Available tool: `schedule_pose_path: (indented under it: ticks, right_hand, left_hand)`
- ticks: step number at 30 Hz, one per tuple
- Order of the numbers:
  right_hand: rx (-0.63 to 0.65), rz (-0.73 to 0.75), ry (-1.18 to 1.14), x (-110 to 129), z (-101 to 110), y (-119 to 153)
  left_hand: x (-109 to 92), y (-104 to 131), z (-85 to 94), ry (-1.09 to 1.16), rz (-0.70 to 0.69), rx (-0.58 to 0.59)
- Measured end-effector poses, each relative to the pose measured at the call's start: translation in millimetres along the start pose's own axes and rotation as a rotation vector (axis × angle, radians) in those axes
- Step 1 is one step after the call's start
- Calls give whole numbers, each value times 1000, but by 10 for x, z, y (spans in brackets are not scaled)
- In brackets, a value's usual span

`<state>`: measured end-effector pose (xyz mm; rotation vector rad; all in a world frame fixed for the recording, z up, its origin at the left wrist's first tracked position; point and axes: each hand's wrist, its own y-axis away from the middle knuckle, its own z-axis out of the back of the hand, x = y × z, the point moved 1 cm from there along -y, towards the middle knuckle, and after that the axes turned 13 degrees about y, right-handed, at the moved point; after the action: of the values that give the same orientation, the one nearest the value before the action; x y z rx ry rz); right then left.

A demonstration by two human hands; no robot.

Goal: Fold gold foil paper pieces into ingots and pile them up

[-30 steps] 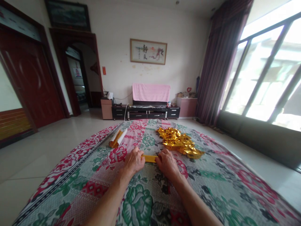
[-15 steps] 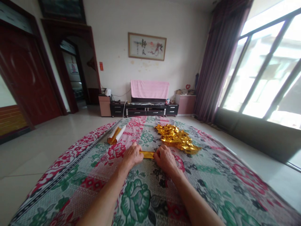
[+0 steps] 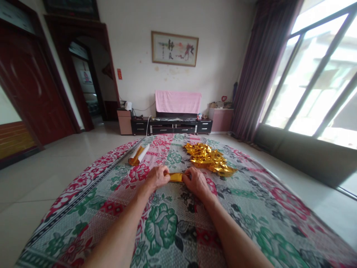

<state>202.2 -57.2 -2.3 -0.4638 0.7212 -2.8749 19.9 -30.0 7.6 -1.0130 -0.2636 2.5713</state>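
A folded strip of gold foil paper stretches between my two hands, just over the flowered cloth. My left hand pinches its left end, fingers closed. At the other end my right hand is closed on the strip too, its fingertips partly hidden behind the knuckles. Beyond my right hand lies a heap of folded gold foil pieces, shiny and pointed. Farther off to the left rests a curled roll of gold and white paper.
A patterned red, green and grey cloth covers the round table under my arms. Past the table stands a low black cabinet with a pink towel above it. A window with a purple curtain is at the right.
My hands still grip the strip, which is now tilted and bent a little more, its visible part slightly shorter. The whole view has shifted slightly; the heap and the roll lie as before.
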Motion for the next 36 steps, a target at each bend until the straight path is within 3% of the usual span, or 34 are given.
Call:
schedule_pose_path:
  ticks: [8, 14, 19, 36]
  right_hand:
    - [-36, 0, -240, -71, -21, -25]
    - [-55, -81, -535, -138, -125, -63]
    - [-59, -95, -577, -134, -146, -62]
    - [-86, -41, -600, -94, -134, -37]
  left_hand:
    - [68, 0, 6, 298, -41, -111]
    - [81, -15, -30, 630, 96, -81]
    - [73, -10, -36, 808, 137, -83]
    - [125, -16, -32, 1079, 141, -147]
